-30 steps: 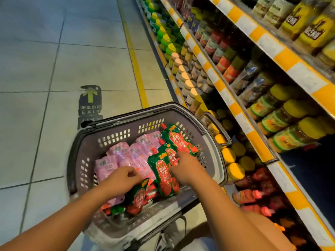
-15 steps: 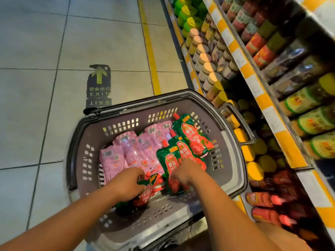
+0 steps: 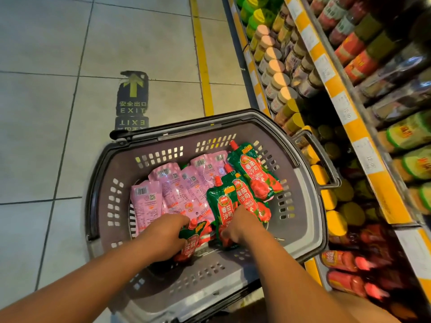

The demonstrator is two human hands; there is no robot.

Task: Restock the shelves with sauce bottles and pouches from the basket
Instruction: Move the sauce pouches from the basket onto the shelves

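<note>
Basket (image 3: 310,229), grey plastic with slotted walls, sits lower centre of frame on the tiled floor (image 3: 46,113), just beside the shelves (image 3: 363,148) that run down the right side. Inside: pink pouches (image 3: 177,192) lying flat on the left half, barcodes up; green-and-red tomato ketchup pouches (image 3: 254,173) with red caps on the right half, overlapping each other.

Left hand (image 3: 163,234), lower centre: fingers curled round a small green ketchup pouch (image 3: 190,241) at the near wall of the basket, red cap poking up past the knuckles. Grip closed on it.

Right hand (image 3: 242,227), just right of the left: knuckles up, fingers tucked down onto the lower end of a green ketchup pouch (image 3: 224,206). Looks like a grasp on that pouch; fingertips are hidden.

Shelves hold yellow-lidded jars (image 3: 335,222) on the lower tier, red bottles (image 3: 342,262) at lower right, tan-lidded jars (image 3: 277,80) toward upper centre. Exit arrow sticker (image 3: 133,99) on the floor, upper left of the basket, next to a yellow line (image 3: 203,66).
</note>
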